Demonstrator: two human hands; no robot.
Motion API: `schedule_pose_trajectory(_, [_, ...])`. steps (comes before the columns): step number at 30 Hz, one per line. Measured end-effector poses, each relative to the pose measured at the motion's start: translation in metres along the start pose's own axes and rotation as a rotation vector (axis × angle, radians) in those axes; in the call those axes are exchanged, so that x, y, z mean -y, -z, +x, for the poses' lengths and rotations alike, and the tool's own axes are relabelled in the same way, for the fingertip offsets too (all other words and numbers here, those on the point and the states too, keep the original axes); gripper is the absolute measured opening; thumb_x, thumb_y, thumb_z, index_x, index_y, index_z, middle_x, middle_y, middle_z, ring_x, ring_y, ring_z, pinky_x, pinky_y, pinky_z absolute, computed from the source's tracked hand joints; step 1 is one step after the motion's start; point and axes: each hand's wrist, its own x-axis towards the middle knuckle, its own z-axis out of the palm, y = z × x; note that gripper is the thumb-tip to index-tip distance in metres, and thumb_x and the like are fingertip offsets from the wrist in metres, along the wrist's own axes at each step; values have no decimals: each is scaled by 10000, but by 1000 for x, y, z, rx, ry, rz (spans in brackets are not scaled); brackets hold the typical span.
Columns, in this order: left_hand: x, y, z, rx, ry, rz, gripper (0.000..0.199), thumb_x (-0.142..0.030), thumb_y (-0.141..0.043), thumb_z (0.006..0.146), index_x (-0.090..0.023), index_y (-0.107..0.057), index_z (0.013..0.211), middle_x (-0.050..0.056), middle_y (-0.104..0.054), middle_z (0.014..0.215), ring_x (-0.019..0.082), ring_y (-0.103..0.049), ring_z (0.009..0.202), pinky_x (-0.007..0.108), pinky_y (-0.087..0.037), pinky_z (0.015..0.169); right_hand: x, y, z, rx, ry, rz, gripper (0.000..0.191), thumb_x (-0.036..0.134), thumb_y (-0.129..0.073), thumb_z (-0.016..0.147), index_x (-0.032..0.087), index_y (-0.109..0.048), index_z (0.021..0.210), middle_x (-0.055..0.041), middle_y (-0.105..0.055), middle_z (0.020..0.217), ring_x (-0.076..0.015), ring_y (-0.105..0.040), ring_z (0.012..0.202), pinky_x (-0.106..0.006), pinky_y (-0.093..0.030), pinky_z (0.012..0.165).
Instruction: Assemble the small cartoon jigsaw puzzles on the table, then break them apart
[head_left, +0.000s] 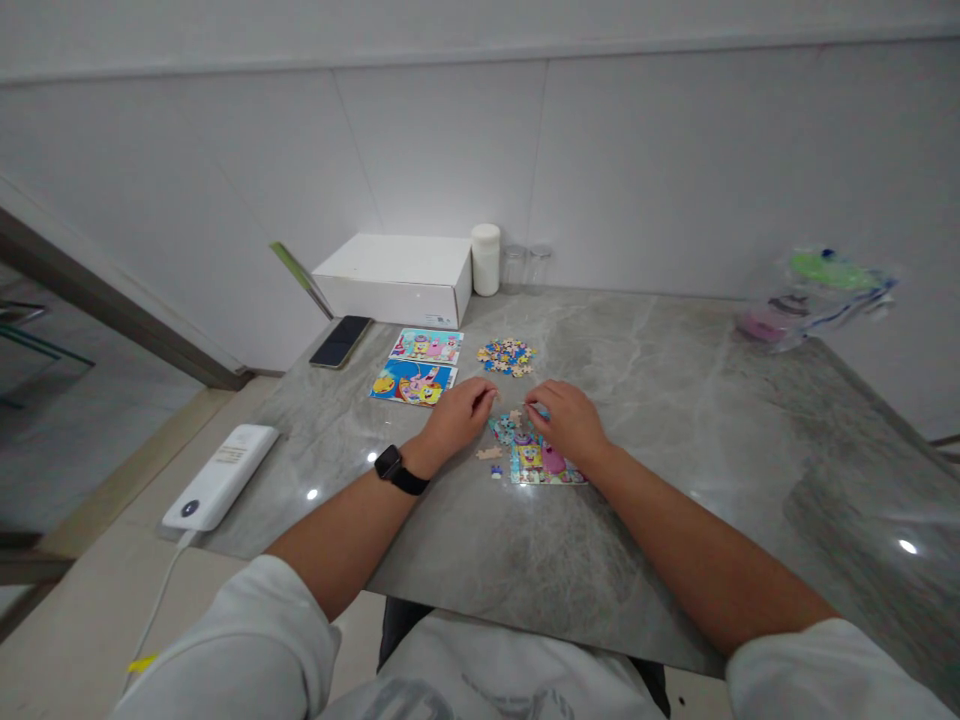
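Note:
My left hand (463, 410) is closed in a pinch above the table, left of the loose pieces. A small tan bit at its fingertips looks like a puzzle piece (495, 394). My right hand (568, 418) hangs over the upper right of a partly assembled cartoon jigsaw puzzle (531, 458), hiding some of it. Its thumb and index finger are bent towards each other; whatever lies between them is too small to make out. Several loose pieces (502, 430) lie at the puzzle's upper left. A tan piece (489, 454) and a blue piece (496, 471) rest left of it.
Beyond my hands is a pile of puzzle pieces (507, 356), with two cartoon picture sheets (414, 382) to its left. A phone (341, 342), white box (397, 280), white bottle (486, 260), glasses (526, 268), plastic bag (817, 298) and cabled white device (221, 478) stand around.

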Motion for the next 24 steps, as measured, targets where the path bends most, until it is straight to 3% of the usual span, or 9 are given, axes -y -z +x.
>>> schedule_pose_trajectory(6, [3, 10, -5, 186, -71, 233, 149, -191, -597, 1005, -191, -741, 1042, 87, -738, 1050, 237, -681, 1005, 371, -538, 926, -6, 1, 1, 122, -124, -213, 236, 136, -605, 956, 213, -766, 1110, -103, -753, 1115, -284, -648, 1033, -389, -404, 879])
schedule_pose_trajectory(13, [3, 25, -11, 325, -240, 240, 234, -260, -720, 961, -271, -786, 1186, 79, -689, 1201, 244, -643, 1087, 389, -513, 974, 9, 3, -9, 118, -21, -129, 264, 113, -600, 946, 215, -764, 1126, -95, -745, 1135, -260, -632, 1046, -381, -396, 907])
schedule_pose_trajectory(19, [8, 21, -6, 331, -238, 285, 147, -314, -706, 985, -227, -813, 1034, 81, -707, 1110, 246, -636, 1052, 396, -500, 948, 23, -1, -13, 138, 152, -31, 165, 301, -645, 1015, 218, -761, 1099, -92, -741, 1120, -248, -614, 1056, -372, -386, 922])
schedule_pose_trajectory(24, [6, 25, -4, 338, -247, 265, 152, -270, -671, 989, -221, -815, 993, 89, -711, 1074, 245, -647, 1049, 395, -498, 950, 33, -8, -9, 155, 142, -39, 262, 457, -708, 988, 225, -766, 1095, -94, -738, 1118, -265, -611, 1080, -393, -374, 942])
